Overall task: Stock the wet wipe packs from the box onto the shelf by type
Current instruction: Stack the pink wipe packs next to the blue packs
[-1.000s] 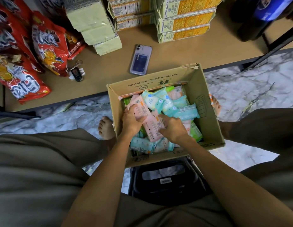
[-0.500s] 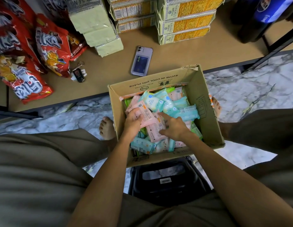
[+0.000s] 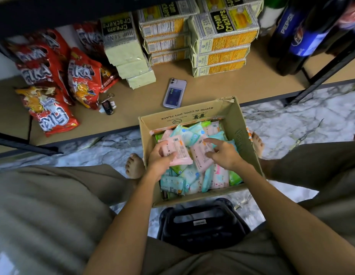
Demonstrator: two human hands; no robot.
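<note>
An open cardboard box [image 3: 192, 115] stands on the floor between my feet, filled with several wet wipe packs in pink, teal and green. My left hand [image 3: 160, 158] grips a pink wet wipe pack [image 3: 179, 149] lifted slightly above the pile. My right hand [image 3: 222, 153] pinches a second pink pack [image 3: 200, 155] lying on the pile, index finger stretched forward. Teal packs [image 3: 185, 135] lie behind them and along the box's near side. The low wooden shelf [image 3: 212, 88] runs just beyond the box.
On the shelf lie a phone [image 3: 174, 93], a key fob [image 3: 107, 105], red snack bags [image 3: 53, 80], cream cracker stacks [image 3: 222, 42] and cola bottles [image 3: 297, 32]. A black stool [image 3: 202, 225] sits under me. A black shelf post [image 3: 321, 74] slants at right.
My left hand has raised its pink pack a little. My right hand shifted right onto another pink pack. The camera tilted up, showing more of the shelf.
</note>
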